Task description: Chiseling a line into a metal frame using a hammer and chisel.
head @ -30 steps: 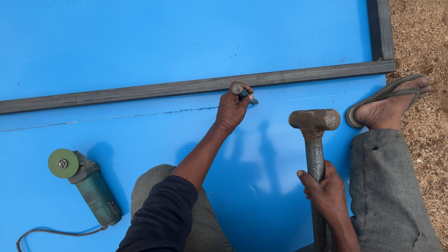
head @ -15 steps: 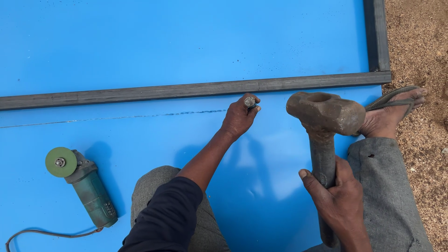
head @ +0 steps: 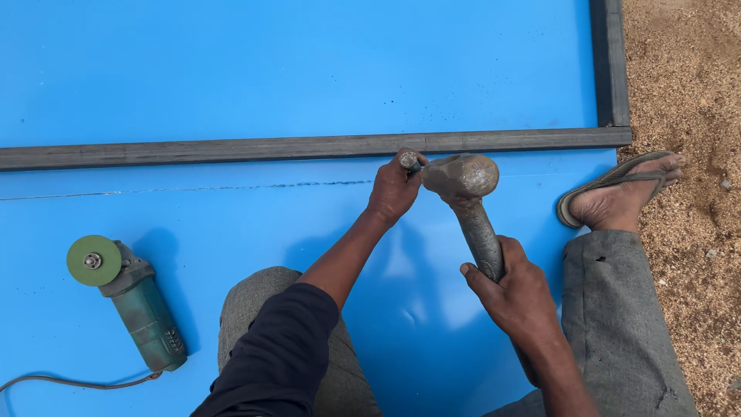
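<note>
Left hand (head: 395, 189) clenched round chisel (head: 408, 161), tip on blue sheet (head: 309, 69) just below grey steel bar (head: 231, 147). Right hand (head: 513, 293) grips hammer (head: 463, 181), head at chisel top. Risk: glancing blow hits knuckles; chisel skids, dents sheet.

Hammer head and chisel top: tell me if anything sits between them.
Nothing visible does. The hammer, held in the right hand, has its head right against the top of the chisel gripped by the left hand.
</note>
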